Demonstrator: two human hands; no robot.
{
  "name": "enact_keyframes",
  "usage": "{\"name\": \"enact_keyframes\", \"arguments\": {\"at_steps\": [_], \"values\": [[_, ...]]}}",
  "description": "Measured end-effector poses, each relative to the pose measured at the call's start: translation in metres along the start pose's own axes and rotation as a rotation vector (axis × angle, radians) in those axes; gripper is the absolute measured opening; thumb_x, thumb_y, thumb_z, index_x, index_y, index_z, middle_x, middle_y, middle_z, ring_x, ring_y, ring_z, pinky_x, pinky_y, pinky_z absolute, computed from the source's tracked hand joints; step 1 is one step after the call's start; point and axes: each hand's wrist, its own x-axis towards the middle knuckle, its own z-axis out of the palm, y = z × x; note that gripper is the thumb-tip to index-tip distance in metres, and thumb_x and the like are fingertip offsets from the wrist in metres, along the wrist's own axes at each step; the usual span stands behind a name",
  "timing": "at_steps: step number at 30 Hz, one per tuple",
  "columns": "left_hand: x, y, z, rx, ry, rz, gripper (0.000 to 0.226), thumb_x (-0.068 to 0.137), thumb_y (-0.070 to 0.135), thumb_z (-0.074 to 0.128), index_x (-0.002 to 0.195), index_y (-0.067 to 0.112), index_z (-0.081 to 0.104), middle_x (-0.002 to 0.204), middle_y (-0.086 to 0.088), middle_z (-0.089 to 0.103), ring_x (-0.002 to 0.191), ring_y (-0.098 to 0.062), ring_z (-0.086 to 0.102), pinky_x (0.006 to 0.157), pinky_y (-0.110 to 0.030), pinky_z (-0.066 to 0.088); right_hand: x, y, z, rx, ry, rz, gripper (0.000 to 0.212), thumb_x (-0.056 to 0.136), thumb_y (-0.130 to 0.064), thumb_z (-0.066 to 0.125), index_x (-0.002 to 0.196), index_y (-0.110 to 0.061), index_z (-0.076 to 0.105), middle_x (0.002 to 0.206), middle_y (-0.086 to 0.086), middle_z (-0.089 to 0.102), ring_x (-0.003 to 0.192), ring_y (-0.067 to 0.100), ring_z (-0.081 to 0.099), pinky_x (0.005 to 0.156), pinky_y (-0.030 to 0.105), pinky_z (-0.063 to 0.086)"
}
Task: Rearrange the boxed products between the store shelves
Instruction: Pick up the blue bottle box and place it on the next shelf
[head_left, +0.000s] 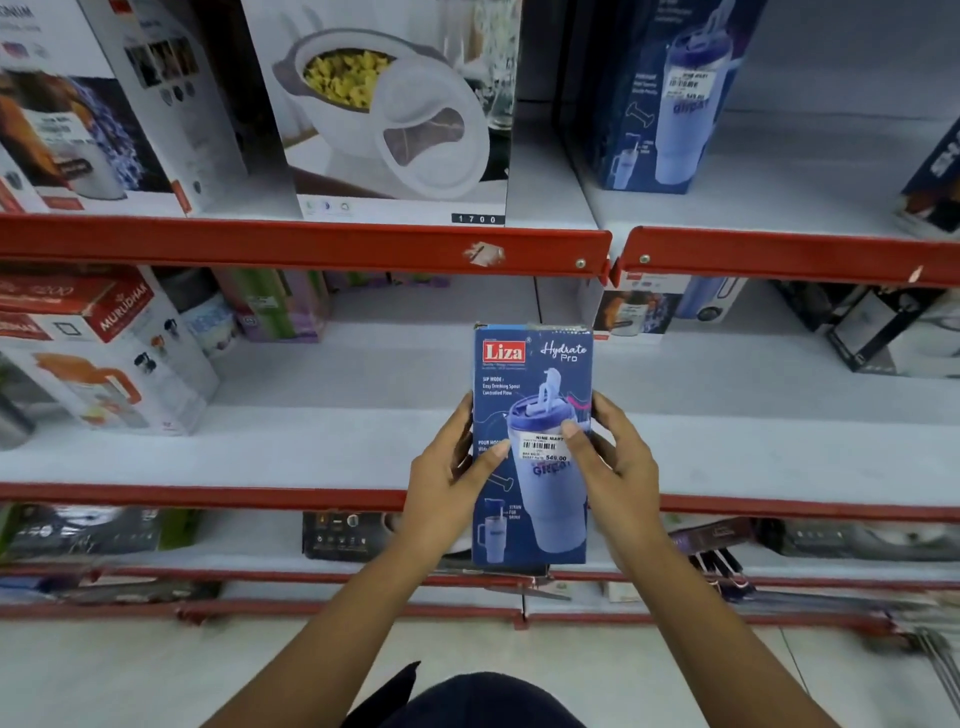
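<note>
Before the middle shelf (322, 457), both hands grip a tall blue box (532, 374) upright: left hand (449, 480) and right hand (610, 467) clasp its sides, thumbs across the front. It reads "Liza Hydrate Pro", price sticker 549.00. Above, a casserole box (395, 104) marked 1700; another blue box (670, 93) stands right.

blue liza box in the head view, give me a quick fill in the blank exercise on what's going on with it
1. The blue Liza box is held by ____ hands.
2. The left hand and right hand hold it ____, brand name at the top.
3. The price sticker on it reads ____.
4. A matching blue box stands on the shelf ____ it, to the right.

Missing words: both; upright; 549.00; above
</note>
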Motion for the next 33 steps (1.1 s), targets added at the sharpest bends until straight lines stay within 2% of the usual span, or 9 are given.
{"name": "enact_keyframes", "arguments": {"at_steps": [4, 6, 10, 13, 16, 21, 26, 30, 33], "values": [[-0.015, 0.023, 0.002, 0.000, -0.004, 0.074, 0.065, 0.078, 0.043, 0.058, 0.140, 0.039, 0.037, 0.126, 0.018, 0.059, 0.118, -0.012, 0.061, 0.092, -0.034, 0.056, -0.014, -0.025, -0.016, 0.022, 0.014, -0.049, 0.063, 0.079, -0.041, 0.060, 0.139, -0.021, 0.051, 0.136, -0.001, 0.062, 0.118, 0.017, 0.063, 0.082, 0.019, 0.057], [-0.021, 0.037, 0.003, -0.026, -0.001, 0.120, 0.062, 0.080, 0.039, 0.059, 0.138, 0.040, 0.039, 0.122, 0.022, 0.060, 0.112, -0.005, 0.064, 0.086, -0.027, 0.058, -0.020, -0.041, -0.026, 0.059, 0.023, -0.101, 0.055, 0.085, -0.034, 0.062, 0.137, -0.021, 0.054, 0.133, -0.003, 0.065, 0.115, 0.014, 0.065, 0.084, 0.021, 0.059], [-0.024, 0.071, 0.006, -0.066, -0.003, 0.239, 0.057, 0.086, 0.024, 0.064, 0.138, 0.037, 0.045, 0.117, 0.025, 0.068, 0.106, 0.003, 0.066, 0.076, -0.019, 0.059, -0.020, -0.073, -0.041, 0.131, 0.046, -0.204, 0.048, 0.089, -0.019, 0.065, 0.136, -0.020, 0.056, 0.124, -0.008, 0.068, 0.110, 0.003, 0.067, 0.075, 0.014, 0.057], [-0.019, 0.100, 0.008, -0.076, -0.018, 0.332, 0.053, 0.081, 0.029, 0.065, 0.130, 0.044, 0.049, 0.113, 0.029, 0.070, 0.106, 0.001, 0.067, 0.077, -0.019, 0.059, -0.014, -0.100, -0.052, 0.162, 0.069, -0.300, 0.048, 0.090, -0.017, 0.065, 0.137, -0.020, 0.056, 0.119, -0.009, 0.071, 0.108, 0.006, 0.069, 0.080, 0.018, 0.058], [-0.010, 0.129, 0.011, -0.099, -0.030, 0.428, 0.058, 0.083, 0.026, 0.065, 0.138, 0.034, 0.048, 0.124, 0.018, 0.068, 0.112, -0.003, 0.065, 0.083, -0.023, 0.059, -0.003, -0.127, -0.063, 0.201, 0.078, -0.402, 0.048, 0.090, -0.014, 0.064, 0.137, -0.018, 0.055, 0.116, -0.008, 0.073, 0.107, 0.010, 0.070, 0.083, 0.024, 0.059], [0.025, 0.180, 0.024, -0.069, -0.043, 0.581, 0.057, 0.089, 0.015, 0.064, 0.141, 0.029, 0.045, 0.126, 0.014, 0.067, 0.115, -0.006, 0.065, 0.086, -0.026, 0.058, 0.029, -0.169, -0.084, 0.173, 0.090, -0.561, 0.053, 0.089, -0.018, 0.062, 0.141, -0.014, 0.049, 0.131, 0.000, 0.066, 0.114, 0.013, 0.067, 0.087, 0.027, 0.059], [0.065, 0.224, 0.042, -0.061, -0.047, 0.709, 0.063, 0.088, 0.016, 0.066, 0.145, 0.025, 0.041, 0.130, 0.014, 0.062, 0.113, 0.004, 0.062, 0.086, -0.018, 0.056, 0.076, -0.199, -0.107, 0.142, 0.101, -0.686, 0.055, 0.088, -0.014, 0.066, 0.140, -0.016, 0.048, 0.133, -0.001, 0.064, 0.116, 0.010, 0.065, 0.088, 0.021, 0.056], [0.102, 0.243, 0.062, -0.020, -0.047, 0.792, 0.061, 0.091, 0.011, 0.065, 0.146, 0.020, 0.040, 0.136, 0.008, 0.060, 0.119, 0.000, 0.060, 0.098, -0.026, 0.053, 0.118, -0.202, -0.121, 0.100, 0.093, -0.724, 0.059, 0.089, -0.012, 0.067, 0.143, -0.021, 0.044, 0.137, -0.004, 0.061, 0.122, 0.010, 0.061, 0.100, 0.034, 0.053], [0.131, 0.240, 0.076, 0.011, -0.016, 0.804, 0.061, 0.090, 0.018, 0.067, 0.145, 0.025, 0.040, 0.138, 0.010, 0.058, 0.124, -0.004, 0.057, 0.104, -0.037, 0.050, 0.147, -0.195, -0.129, 0.080, 0.108, -0.717, 0.060, 0.089, -0.014, 0.068, 0.143, -0.026, 0.045, 0.138, -0.006, 0.060, 0.126, 0.010, 0.058, 0.104, 0.042, 0.050]]}}
